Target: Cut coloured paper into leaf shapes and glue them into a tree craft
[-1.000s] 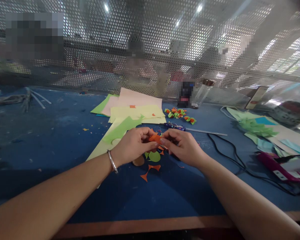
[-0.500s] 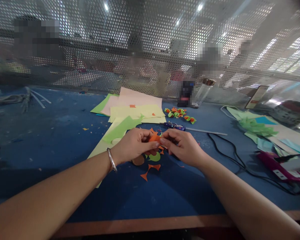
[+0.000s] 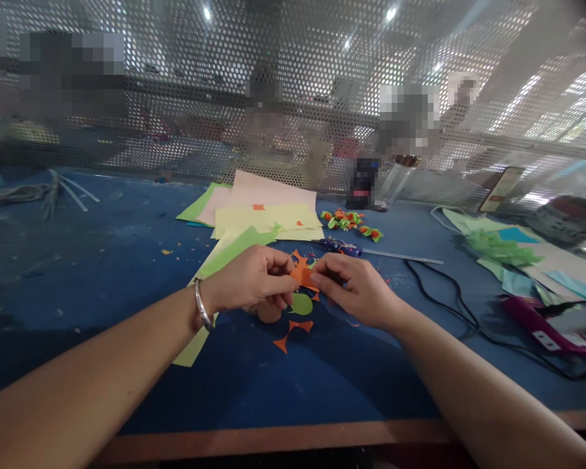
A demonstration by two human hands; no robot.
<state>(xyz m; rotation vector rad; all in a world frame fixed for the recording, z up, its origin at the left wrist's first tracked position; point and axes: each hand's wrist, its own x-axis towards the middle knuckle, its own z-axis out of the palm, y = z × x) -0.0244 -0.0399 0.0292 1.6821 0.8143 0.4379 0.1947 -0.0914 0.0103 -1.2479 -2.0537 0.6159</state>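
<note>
Between my two hands is a small piece of orange paper [image 3: 303, 277], held just above the table. My right hand [image 3: 359, 285] pinches its right side with thumb and forefinger. My left hand [image 3: 254, 279], a silver bracelet at its wrist, closes thumb and fingers on the left edge. Below the hands lie a round green paper piece [image 3: 301, 304], a brownish disc [image 3: 269, 312] partly under my left hand, and pointed orange offcuts [image 3: 293, 332]. Scissors with dark blue handles [image 3: 340, 247] lie just beyond my right hand.
Sheets of pink paper [image 3: 273, 190] and yellow paper [image 3: 264, 220] lie ahead. Twisted green-orange paper pieces [image 3: 342, 219] sit right of them. A black cable [image 3: 461, 303] runs to a purple power strip [image 3: 549, 329] at right. A perforated metal screen [image 3: 293, 143] stands behind.
My left hand has shifted slightly left, its fingers drawing back toward the paper's edge. More of the orange paper shows flat between the hands; my right hand has barely moved.
</note>
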